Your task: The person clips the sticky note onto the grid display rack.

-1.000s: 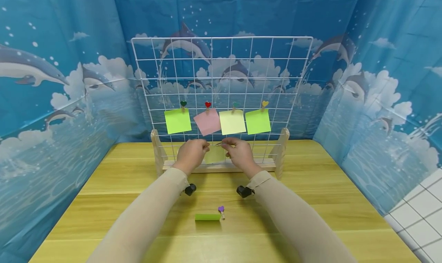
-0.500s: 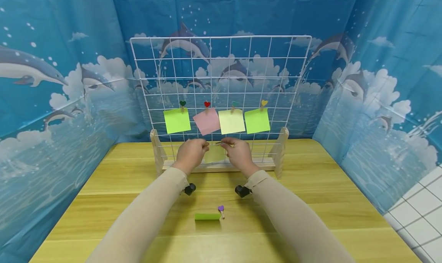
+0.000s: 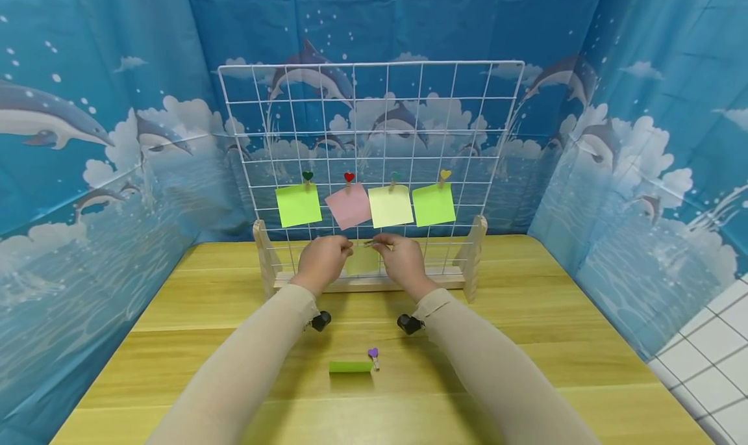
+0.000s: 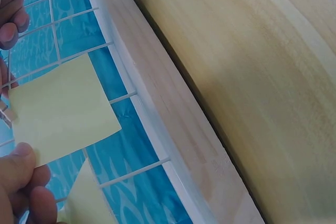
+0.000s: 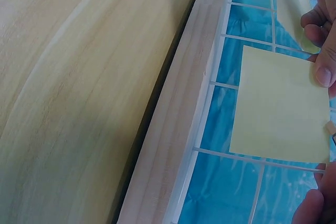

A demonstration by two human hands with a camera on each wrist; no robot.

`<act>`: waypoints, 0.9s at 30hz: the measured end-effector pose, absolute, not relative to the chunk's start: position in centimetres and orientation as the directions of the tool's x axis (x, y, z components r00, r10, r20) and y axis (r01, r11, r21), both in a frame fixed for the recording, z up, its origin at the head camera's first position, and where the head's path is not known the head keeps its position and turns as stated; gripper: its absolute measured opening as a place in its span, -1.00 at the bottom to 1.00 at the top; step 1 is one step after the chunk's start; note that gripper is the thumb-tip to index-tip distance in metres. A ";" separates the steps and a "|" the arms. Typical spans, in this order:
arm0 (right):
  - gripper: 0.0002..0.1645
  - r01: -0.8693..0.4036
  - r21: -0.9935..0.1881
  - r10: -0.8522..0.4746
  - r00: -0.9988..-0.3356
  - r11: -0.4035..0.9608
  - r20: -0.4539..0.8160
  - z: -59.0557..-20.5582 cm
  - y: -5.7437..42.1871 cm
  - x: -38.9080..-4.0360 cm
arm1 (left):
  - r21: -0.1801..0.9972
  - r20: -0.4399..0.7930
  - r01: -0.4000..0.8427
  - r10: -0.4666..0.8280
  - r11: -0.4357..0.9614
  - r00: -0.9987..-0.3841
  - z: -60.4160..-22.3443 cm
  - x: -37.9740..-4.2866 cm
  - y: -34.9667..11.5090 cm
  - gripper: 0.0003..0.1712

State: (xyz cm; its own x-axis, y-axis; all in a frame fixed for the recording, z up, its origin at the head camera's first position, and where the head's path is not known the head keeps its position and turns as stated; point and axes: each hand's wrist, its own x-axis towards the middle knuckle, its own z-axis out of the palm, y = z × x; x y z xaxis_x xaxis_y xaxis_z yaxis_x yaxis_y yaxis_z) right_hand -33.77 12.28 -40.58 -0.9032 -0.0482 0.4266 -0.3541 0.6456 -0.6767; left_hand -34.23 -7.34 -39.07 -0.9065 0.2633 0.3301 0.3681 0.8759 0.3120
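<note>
My left hand point(image 3: 323, 263) pinches a pale yellow sticky note point(image 3: 363, 261) by its upper left corner, thumb in front in the left wrist view. The note lies flat against the lower rows of a white wire grid point(image 3: 374, 133). On its right side my right hand point(image 3: 403, 263) pinches a small wooden clothespin point(image 3: 368, 242) at the note's top edge; the wrist views catch just a piece of this clothespin point(image 5: 331, 128). Another pale yellow note point(image 4: 84, 198) hangs behind my left hand, mostly hidden from the head view.
Above my hands, heart-topped clothespins hold a green note point(image 3: 299, 206), a pink note point(image 3: 349, 207), a cream note point(image 3: 390, 207) and another green note point(image 3: 434, 204). A folded green note point(image 3: 350, 367) and purple-heart clothespin point(image 3: 374, 359) lie on the table. Wooden feet point(image 3: 474, 256) support the grid.
Both hands stay at the note with almost no movement. The whole head view shifts slightly to the left.
</note>
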 end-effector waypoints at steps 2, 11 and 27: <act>-0.74 -0.357 -0.672 -0.052 -0.902 0.649 0.429 -40.6 12.3 -33.7 | 0.311 0.328 0.367 0.263 0.877 -0.907 -39.1 -34.2 -7.3 -0.73; -0.72 -0.348 -0.652 -0.064 -0.906 0.674 0.418 -40.4 12.2 -33.7 | 0.310 0.332 0.366 0.261 0.877 -0.907 -39.0 -34.0 -7.3 -0.73; -0.71 -0.331 -0.593 -0.080 -0.910 0.734 0.408 -40.1 11.8 -33.6 | 0.324 0.332 0.368 0.259 0.872 -0.907 -39.0 -34.0 -7.3 -0.74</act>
